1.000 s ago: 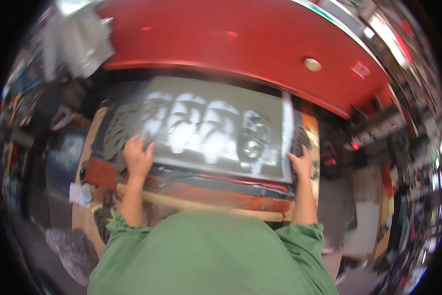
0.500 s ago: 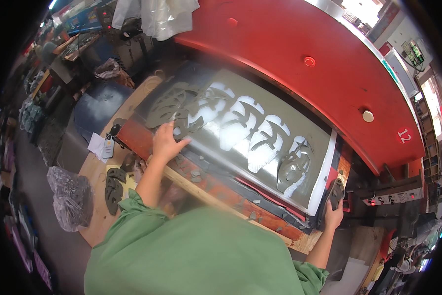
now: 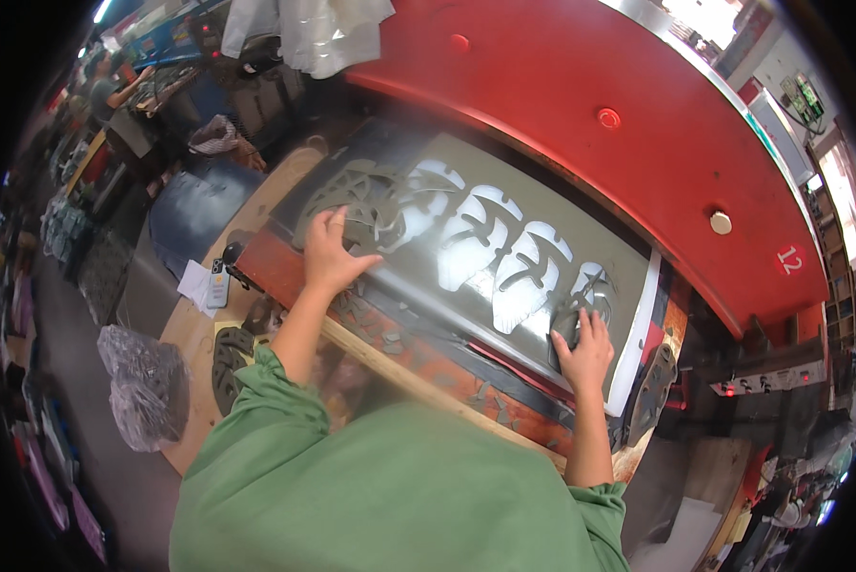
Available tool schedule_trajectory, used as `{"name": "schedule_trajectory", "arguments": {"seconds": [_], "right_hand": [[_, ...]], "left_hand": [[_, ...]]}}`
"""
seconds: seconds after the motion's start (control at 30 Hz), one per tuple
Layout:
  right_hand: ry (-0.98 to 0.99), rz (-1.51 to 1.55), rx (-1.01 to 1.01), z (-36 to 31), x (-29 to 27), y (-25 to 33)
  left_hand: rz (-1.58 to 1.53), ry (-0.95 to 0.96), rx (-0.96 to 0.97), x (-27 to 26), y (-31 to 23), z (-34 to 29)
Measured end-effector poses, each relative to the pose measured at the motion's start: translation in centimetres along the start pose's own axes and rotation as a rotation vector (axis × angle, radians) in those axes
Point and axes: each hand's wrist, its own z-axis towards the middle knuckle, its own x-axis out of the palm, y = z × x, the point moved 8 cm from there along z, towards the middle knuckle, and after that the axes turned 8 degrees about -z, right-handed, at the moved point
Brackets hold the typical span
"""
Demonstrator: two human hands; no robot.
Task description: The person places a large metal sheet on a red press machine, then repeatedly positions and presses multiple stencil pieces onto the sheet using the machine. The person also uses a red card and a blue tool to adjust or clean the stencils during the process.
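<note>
A dark grey sheet [image 3: 540, 198] lies on the work table, with several sole-shaped openings [image 3: 473, 236] that show a bright surface underneath. My left hand [image 3: 333, 255] is at the sheet's left end, thumb and fingers spread, fingertips at a loose pile of dark cut-out pieces [image 3: 359, 181]. At the right end, my right hand [image 3: 587, 360] reaches over a dark sole-shaped piece [image 3: 568, 324], thumb and fingers apart around it; contact under the fingers is hidden. To the right of this hand, another sole-shaped piece [image 3: 654, 381] rests at the table's edge.
A big red machine body [image 3: 552, 86] rises behind the sheet. Small grey scraps [image 3: 390, 337] litter the front strip. On the wooden board at left are a phone [image 3: 218, 286], dark sole pieces [image 3: 230, 367] and a clear plastic bag [image 3: 145, 386]. A person [image 3: 113, 95] works far left.
My right hand has let go of the sole-shaped piece at the right edge and moved left over the sheet's right end. My left hand stays by the left pile.
</note>
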Motion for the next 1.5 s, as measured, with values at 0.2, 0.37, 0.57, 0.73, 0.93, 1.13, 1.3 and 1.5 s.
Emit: {"name": "schedule_trajectory", "arguments": {"seconds": [0.2,0.37,0.57,0.73,0.93,1.13,1.3,1.5], "right_hand": [[-0.035,-0.055,0.016,-0.2,1.2,0.2],[-0.064,-0.054,0.016,-0.4,1.3,-0.1],[-0.045,-0.046,0.027,-0.2,1.1,0.1],[-0.047,-0.061,0.027,-0.4,1.0,0.1],[-0.060,-0.069,0.024,-0.4,0.9,0.1],[-0.078,-0.054,0.026,-0.4,0.6,0.3],[-0.088,-0.049,0.035,-0.3,0.1,0.4],[0.175,-0.168,0.125,-1.5,0.5,-0.7]], "left_hand": [[0.064,-0.482,0.394,-5.0,-1.8,2.3],[0.041,-0.626,0.362,-7.7,-1.1,7.2],[0.007,-0.807,0.339,-12.2,-1.6,13.0],[-0.207,-0.816,0.186,-14.4,-0.8,15.3],[-0.706,-0.820,0.177,-15.4,2.9,17.8],[-0.538,-0.422,-0.088,-5.9,9.2,10.8],[0.358,0.334,-0.193,2.9,11.7,4.0],[-0.019,0.081,0.180,1.2,3.9,2.8]]}}
